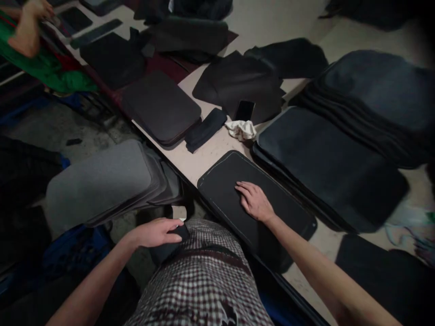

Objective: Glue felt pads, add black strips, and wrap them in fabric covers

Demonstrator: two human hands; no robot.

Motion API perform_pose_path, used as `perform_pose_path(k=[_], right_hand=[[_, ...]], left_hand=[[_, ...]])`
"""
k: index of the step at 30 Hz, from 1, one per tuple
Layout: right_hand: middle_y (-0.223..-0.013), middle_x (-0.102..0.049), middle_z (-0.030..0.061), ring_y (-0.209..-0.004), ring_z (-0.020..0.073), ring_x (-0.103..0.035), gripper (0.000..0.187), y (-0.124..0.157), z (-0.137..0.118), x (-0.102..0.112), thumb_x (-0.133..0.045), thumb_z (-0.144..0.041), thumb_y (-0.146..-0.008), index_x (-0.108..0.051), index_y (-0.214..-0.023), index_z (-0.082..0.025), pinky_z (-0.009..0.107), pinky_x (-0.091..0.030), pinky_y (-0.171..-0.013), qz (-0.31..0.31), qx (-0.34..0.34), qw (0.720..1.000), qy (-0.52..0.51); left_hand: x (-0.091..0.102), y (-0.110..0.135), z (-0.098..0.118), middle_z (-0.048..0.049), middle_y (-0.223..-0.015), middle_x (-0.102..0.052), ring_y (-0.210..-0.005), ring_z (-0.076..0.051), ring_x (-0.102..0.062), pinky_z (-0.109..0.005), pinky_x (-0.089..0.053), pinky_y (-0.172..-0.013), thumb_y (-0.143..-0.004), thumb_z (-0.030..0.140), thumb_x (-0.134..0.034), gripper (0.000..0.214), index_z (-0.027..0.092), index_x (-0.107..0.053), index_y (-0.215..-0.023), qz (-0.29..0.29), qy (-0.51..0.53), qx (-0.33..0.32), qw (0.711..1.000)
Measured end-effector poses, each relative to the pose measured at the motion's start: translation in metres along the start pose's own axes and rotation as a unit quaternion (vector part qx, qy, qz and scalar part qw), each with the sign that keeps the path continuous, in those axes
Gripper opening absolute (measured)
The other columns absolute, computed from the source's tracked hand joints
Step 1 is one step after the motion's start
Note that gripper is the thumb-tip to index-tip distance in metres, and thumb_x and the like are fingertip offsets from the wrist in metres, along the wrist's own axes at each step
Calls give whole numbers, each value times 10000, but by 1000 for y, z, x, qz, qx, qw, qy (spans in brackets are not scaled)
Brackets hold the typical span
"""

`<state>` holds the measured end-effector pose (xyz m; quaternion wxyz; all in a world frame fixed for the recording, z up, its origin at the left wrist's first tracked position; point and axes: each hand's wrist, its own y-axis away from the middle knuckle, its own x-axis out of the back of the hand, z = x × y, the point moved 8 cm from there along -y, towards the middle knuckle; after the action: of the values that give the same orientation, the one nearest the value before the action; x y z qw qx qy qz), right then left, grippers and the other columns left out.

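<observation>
My right hand (254,200) lies flat, fingers stretched, on a black rectangular panel with a pale stitched outline (217,183) at the table's near edge. My left hand (157,232) is closed round a small black piece of fabric (178,235) held against my checked shirt, below the table edge. A stack of grey padded panels (98,181) sits just left of that hand, lower than the table.
A tall stack of dark panels (326,163) lies right of my right hand, another stack (377,95) behind it. A phone (244,110), a white rag (242,129), a folded dark strip (205,129) and another black panel (161,106) lie farther back. Another person's arm (29,27) shows top left.
</observation>
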<state>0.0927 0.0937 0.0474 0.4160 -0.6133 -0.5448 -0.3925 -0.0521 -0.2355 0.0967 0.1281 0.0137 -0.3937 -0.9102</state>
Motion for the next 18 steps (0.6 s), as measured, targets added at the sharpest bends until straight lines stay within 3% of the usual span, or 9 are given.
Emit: perform_pose_path(k=[2,3,6,9,12,14,16,18], right_hand=[[-1469,-552,116,-1366,287,-479,427,0,0,1,-469,-188,-994,-541,-1414,-178,497,-424,-1125,-2,-1,1000,2],[-1471,-551,116,-1368,286,-478,431,0,0,1,-468,-184,-991,-544,-1415,-180,498,-426,-1123,-2,-1,1000,2],[-1473,-552,114,-1363,290,-482,450,1,1,2,-489,-171,-970,-550,-1416,-189,509,-441,-1108,5,-1,1000,-8],[-1473,-556,106,-1360,292,-484,493,3,3,3,-509,-148,-941,-545,-1429,-208,520,-452,-1099,17,-1,1000,-22],[-1476,-553,103,-1369,289,-475,529,4,4,4,-519,-130,-920,-533,-1443,-210,519,-444,-1111,21,4,999,-34],[-1483,-546,102,-1374,288,-468,536,4,4,4,-522,-130,-914,-528,-1445,-204,516,-437,-1119,17,6,999,-37],[-1489,-540,97,-1380,288,-459,539,5,5,5,-517,-123,-912,-526,-1445,-204,514,-431,-1124,16,2,999,-38],[-1495,-536,96,-1388,288,-450,538,5,5,5,-510,-117,-913,-523,-1445,-200,513,-425,-1128,14,0,999,-40]], left_hand=[[8,12,59,-62,-1041,-777,-1009,-321,-718,-358,-571,-835,-714,381,-830,442,239,-764,-1128,-124,60,10,990],[20,13,90,-72,-1066,-771,-1005,-322,-719,-368,-579,-816,-753,391,-808,467,226,-741,-1184,-128,90,-1,988],[62,-14,177,-87,-1150,-744,-1052,-285,-708,-345,-582,-862,-803,343,-794,526,195,-664,-1291,-63,98,-137,984],[99,-76,241,-87,-1236,-714,-1121,-241,-676,-328,-552,-956,-828,331,-778,544,187,-606,-1324,39,46,-292,955],[131,-158,272,-105,-1187,-729,-1045,-231,-696,-356,-556,-937,-852,348,-718,642,146,-501,-1421,142,-51,-326,933],[149,-206,286,-107,-1195,-727,-1073,-230,-683,-349,-530,-971,-868,302,-677,627,131,-497,-1444,212,-202,-294,910],[161,-242,295,-106,-1204,-727,-1093,-235,-672,-347,-505,-1001,-838,245,-694,617,138,-542,-1426,231,-314,-255,885],[169,-265,302,-105,-1199,-732,-1098,-244,-664,-349,-492,-1012,-798,170,-706,595,152,-597,-1382,229,-361,-233,874]])
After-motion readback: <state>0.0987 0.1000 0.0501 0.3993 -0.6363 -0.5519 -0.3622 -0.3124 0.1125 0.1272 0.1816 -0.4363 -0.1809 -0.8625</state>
